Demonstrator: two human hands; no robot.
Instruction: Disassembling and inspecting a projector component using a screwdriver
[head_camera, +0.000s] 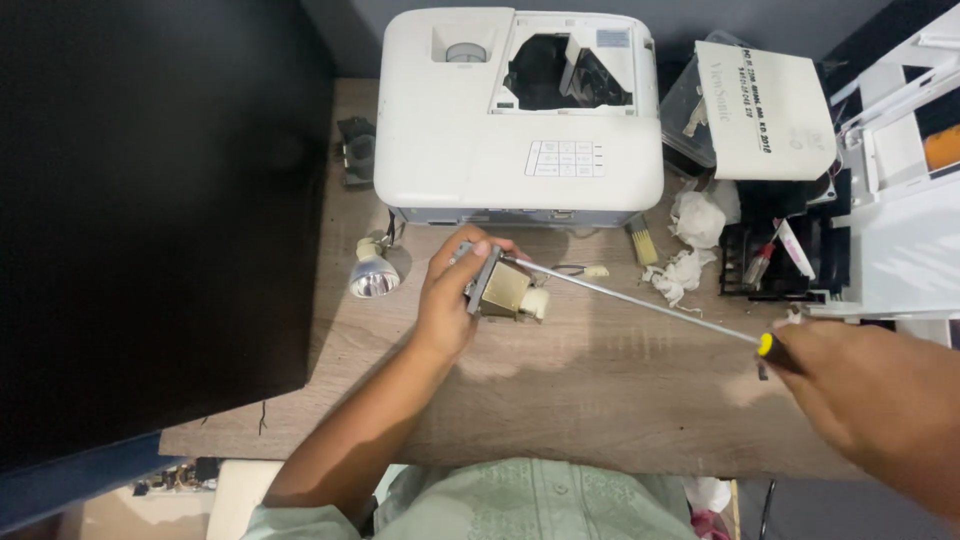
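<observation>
Projector lamp module out of its housing, screwdriver applied at the bench.

We judge removal done: the white projector (518, 110) shows an open lamp bay, and a bare bulb (374, 275) lies apart. Our left hand (452, 295) closes its fingers on the lamp module (505, 287), brass-coloured with a grey frame, on the bench (600, 390); our right hand (870, 385) grips the long screwdriver (640, 298), tip at the frame. Its screws seem left.
</observation>
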